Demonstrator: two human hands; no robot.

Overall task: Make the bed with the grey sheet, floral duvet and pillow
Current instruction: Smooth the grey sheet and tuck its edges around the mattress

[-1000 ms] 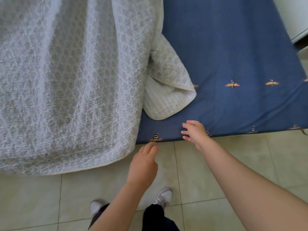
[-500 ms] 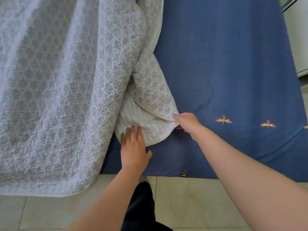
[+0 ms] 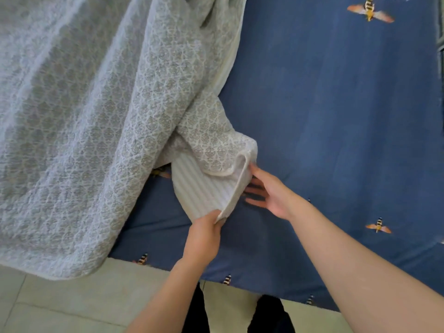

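Tiled floor (image 3: 60,308); 1 blue sheet (image 3: 336,116), 6+ bee prints (image 3: 378,225); 1 duvet (image 3: 84,116). L hand (image 3: 204,236) pinches duvet corner; R hand (image 3: 269,191) fingers spread, touching duvet edge.

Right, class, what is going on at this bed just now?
A person is handling a grey-and-white floral quilted duvet on a navy bee-print bed sheet. The left hand pinches the folded-back corner's edge, showing its striped white underside; the right hand is open beside that edge. Much of the sheet lies uncovered.
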